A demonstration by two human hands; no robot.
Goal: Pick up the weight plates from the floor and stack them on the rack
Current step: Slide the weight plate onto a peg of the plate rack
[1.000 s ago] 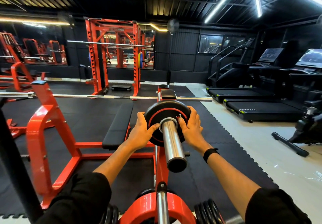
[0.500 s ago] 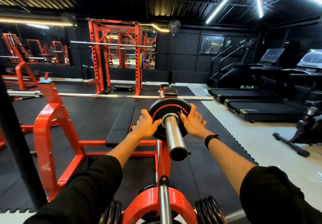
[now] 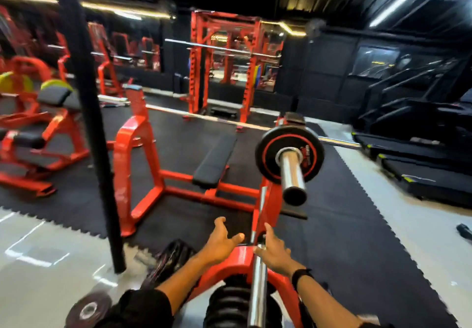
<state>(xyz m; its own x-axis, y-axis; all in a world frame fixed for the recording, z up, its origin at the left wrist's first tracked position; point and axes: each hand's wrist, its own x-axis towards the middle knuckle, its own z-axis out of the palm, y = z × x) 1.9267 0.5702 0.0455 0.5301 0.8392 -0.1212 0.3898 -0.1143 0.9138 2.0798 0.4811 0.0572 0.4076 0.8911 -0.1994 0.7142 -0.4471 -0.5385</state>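
In the head view, a black weight plate with a red ring [image 3: 290, 154] sits on the chrome sleeve [image 3: 292, 174] of the red rack [image 3: 270, 200], pushed to the inner end of the sleeve. Both hands are free and well apart from it, lower in the view. The left hand [image 3: 221, 243] has its fingers spread and relaxed and holds nothing. The right hand [image 3: 274, 251] has its fingers loosely apart too, just beside a chrome bar [image 3: 257, 289]; I cannot tell if it touches. One more plate [image 3: 88, 311] lies flat on the grey floor [image 3: 38, 238] near the bottom left corner.
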